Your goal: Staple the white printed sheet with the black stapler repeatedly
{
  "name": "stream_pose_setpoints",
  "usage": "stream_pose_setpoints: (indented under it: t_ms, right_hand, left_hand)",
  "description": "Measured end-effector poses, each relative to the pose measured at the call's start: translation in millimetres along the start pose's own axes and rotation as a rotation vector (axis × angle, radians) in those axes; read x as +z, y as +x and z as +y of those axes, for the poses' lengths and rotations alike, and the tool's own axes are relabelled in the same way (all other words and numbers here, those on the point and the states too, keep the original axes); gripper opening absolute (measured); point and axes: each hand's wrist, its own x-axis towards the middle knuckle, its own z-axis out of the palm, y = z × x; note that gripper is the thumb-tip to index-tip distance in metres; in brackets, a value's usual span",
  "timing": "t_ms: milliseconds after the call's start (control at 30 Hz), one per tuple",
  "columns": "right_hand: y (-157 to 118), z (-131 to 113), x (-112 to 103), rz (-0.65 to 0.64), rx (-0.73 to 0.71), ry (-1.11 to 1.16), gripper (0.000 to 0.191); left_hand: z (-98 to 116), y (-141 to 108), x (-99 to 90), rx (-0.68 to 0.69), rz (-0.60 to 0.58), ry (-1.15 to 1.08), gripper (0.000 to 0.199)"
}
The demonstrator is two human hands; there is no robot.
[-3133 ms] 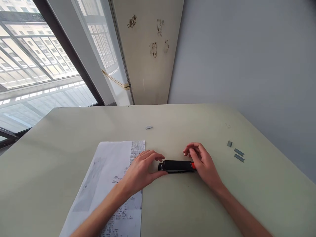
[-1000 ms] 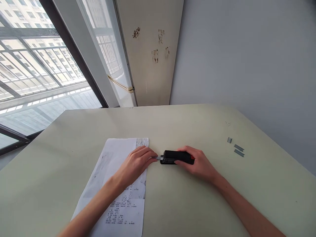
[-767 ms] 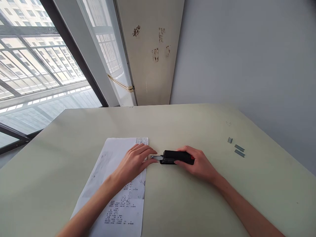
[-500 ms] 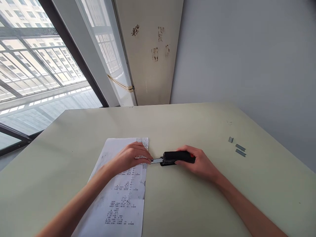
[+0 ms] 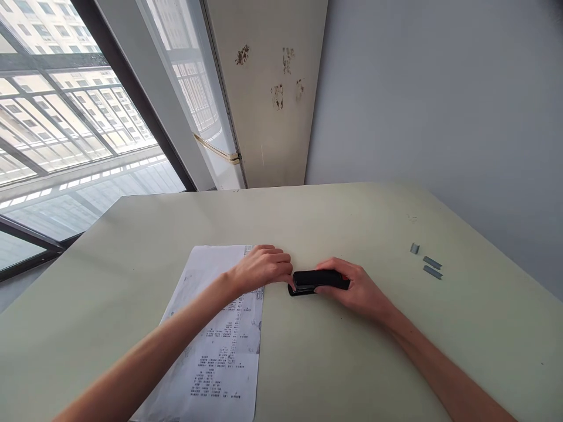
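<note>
a plain room for desk work — an office or a home study, it can't be told which. the broad pale desk (image 5: pixel 176 223) has paperwork things at it: a black stapler (image 5: pixel 319 278), a printed sheet (image 5: pixel 233 363) and grey staple strips (image 5: pixel 433 272). at far left, a dark window frame (image 5: pixel 132 92) gives onto a railing (image 5: pixel 88 111) and a many-windowed building (image 5: pixel 48 26) — a built-up setting. a smooth grey wall (image 5: pixel 417 88) stands on the right.

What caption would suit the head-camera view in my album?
Beside printed paper, the right hand grips a black stapler, with the left hand at one end.
</note>
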Motion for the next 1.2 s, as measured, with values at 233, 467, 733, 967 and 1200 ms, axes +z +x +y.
stream_pose_setpoints:
  t_ms: [233, 467, 733, 967, 1200]
  right_hand:
    - [-2.4, 0.1, 3.6, 0.02, 0.018, 0.017, 0.025]
    - [-3.6, -0.3, 4.6, 0.016, 0.021, 0.005, 0.028]
    - [-2.9, 6.4, 0.6, 0.012, 0.034, -0.01, 0.028]
    - [-4.0, 2.7, 4.0, 0.007, 0.04, -0.021, 0.028]
    - [-4.1, 0.7, 6.9, 0.004, 0.039, -0.019, 0.027]
  left_hand:
    - [-1.6, -12.5, -1.2, -0.031, 0.032, 0.027, 0.049]
    - [-47.1, -62.7, -13.8, -0.551, 0.198, 0.052, 0.043]
    - [-52.9, -66.3, 9.6, -0.787, 0.315, 0.015, 0.044]
    - [-53.4, -46.6, 16.3, -0.827, 0.342, -0.087, 0.051]
    - [-52.9, -29.5, 21.5, -0.822, 0.349, -0.138, 0.05]
